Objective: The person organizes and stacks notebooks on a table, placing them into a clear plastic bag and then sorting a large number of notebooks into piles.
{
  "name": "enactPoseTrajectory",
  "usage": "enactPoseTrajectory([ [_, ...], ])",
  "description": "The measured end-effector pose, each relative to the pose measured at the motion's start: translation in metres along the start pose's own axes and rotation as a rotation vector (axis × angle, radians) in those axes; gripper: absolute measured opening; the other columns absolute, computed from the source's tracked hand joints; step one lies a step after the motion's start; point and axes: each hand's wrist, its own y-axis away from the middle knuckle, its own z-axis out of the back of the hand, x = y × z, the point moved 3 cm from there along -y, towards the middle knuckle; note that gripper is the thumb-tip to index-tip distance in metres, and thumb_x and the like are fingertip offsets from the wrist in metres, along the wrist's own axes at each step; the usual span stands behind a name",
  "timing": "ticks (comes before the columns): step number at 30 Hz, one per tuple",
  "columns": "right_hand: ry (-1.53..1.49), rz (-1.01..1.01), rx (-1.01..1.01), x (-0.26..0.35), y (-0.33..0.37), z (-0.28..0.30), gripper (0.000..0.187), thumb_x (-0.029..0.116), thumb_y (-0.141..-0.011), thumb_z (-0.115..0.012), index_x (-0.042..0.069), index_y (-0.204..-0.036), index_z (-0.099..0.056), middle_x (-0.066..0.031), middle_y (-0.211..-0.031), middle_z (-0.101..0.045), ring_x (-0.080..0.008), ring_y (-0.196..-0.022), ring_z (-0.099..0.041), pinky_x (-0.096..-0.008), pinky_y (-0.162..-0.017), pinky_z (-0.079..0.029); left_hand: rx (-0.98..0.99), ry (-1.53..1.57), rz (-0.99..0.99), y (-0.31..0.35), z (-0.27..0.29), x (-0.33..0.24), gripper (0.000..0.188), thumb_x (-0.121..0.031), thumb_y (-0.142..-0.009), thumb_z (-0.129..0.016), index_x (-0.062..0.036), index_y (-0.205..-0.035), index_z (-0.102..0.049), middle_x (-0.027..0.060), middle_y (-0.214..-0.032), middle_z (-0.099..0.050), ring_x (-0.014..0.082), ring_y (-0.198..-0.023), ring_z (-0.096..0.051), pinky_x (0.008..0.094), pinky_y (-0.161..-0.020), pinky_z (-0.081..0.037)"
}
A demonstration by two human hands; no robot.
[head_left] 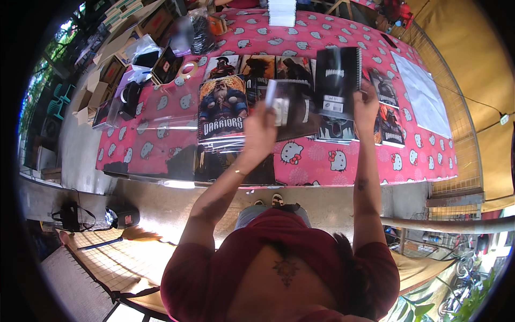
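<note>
My right hand (366,103) grips the right, coiled edge of a black spiral notebook (337,67), lifted above the table with a pale label near its lower edge. A second dark notebook (298,115), smeared by motion, is held at its left edge by my left hand (259,129). Left of that hand lies a stack of notebooks (221,104) with a bearded warrior figure on the top cover. Behind are more illustrated notebooks (257,67) in a row. Others (390,123) lie right of my right hand, and the held ones partly hide those between.
A pink cartoon-cat cloth covers the table (314,170). Clear plastic sheeting (166,129) lies at left, with a tape roll (188,70) behind it and cardboard boxes (110,70) beyond. A white sheet (421,94) lies at right; a paper stack (282,13) stands at the back.
</note>
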Motion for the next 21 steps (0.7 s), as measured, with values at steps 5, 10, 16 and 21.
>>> enactPoseTrajectory([
  [5, 0.004, 0.393, 0.212, 0.093, 0.014, -0.068, 0.044, -0.008, -0.076, -0.062, 0.006, -0.117, -0.068, -0.0075, -0.090, -0.058, -0.0173, -0.088, -0.056, -0.0294, -0.076, -0.045, -0.618, 0.300, -0.273, -0.001, 0.154, -0.056, 0.020, -0.007, -0.100, -0.048, 0.0068, -0.113, -0.055, 0.0120, -0.106, -0.063, 0.0167, -0.096, -0.060, 0.0289, -0.082, -0.049],
  [10, 0.026, 0.776, 0.704, 0.071, 0.053, -0.177, 0.052, -0.009, -0.071, -0.063, 0.018, -0.114, -0.072, -0.0048, -0.112, -0.058, -0.0238, -0.103, -0.058, -0.0383, -0.102, -0.039, -0.274, -0.657, -0.645, -0.007, 0.156, -0.049, 0.043, 0.003, -0.086, -0.056, 0.0023, -0.129, -0.055, 0.0254, -0.124, -0.060, 0.0421, -0.115, -0.059, 0.0468, -0.095, -0.050],
  [16, 0.026, 0.278, 0.599, -0.015, 0.015, -0.243, 0.055, -0.020, -0.072, -0.046, 0.009, -0.114, -0.067, -0.0118, -0.116, -0.064, -0.0307, -0.103, -0.063, -0.0374, -0.076, -0.051, 0.231, -0.560, -0.348, -0.009, 0.128, 0.036, 0.037, -0.017, -0.090, -0.064, -0.0059, -0.124, -0.061, 0.0219, -0.120, -0.063, 0.0390, -0.112, -0.061, 0.0452, -0.094, -0.050],
  [21, 0.369, 0.455, 0.738, -0.126, 0.018, -0.297, 0.081, -0.002, -0.069, -0.063, 0.015, -0.145, -0.039, -0.0152, -0.137, -0.048, -0.0367, -0.128, -0.044, -0.0518, -0.102, -0.038, 0.089, -0.336, -0.034, -0.177, 0.121, 0.172, 0.037, -0.016, -0.088, -0.064, -0.0053, -0.124, -0.060, 0.0212, -0.120, -0.063, 0.0344, -0.111, -0.062, 0.0461, -0.093, -0.049],
])
